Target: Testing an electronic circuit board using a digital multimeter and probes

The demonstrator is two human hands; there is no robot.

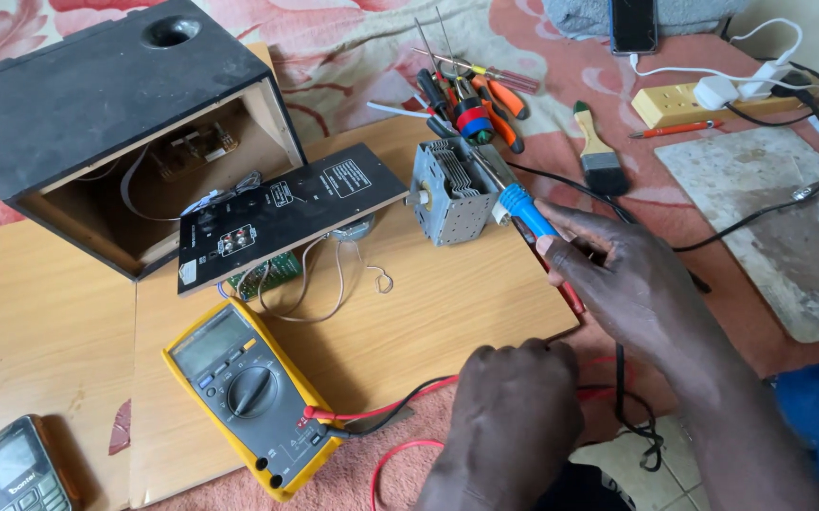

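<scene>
My right hand (618, 274) grips a soldering iron by its blue handle (526, 210), its tip resting on a grey finned metal unit (449, 189) on the wooden board (428, 312). My left hand (514, 412) is closed at the board's near edge, beside the red and black test leads (381, 414); what it holds is hidden. The leads run to a yellow multimeter (249, 393). An open black speaker box (116, 123) lies on its side with its black back panel (286, 213) pulled out on wires.
Screwdrivers and orange pliers (485, 99) lie behind the metal unit, with a paintbrush (599, 156) and a yellow power strip (703, 99) to the right. A small phone (17, 468) sits at the lower left, another dark phone (634, 24) at the top. A worn white board (779, 227) lies right.
</scene>
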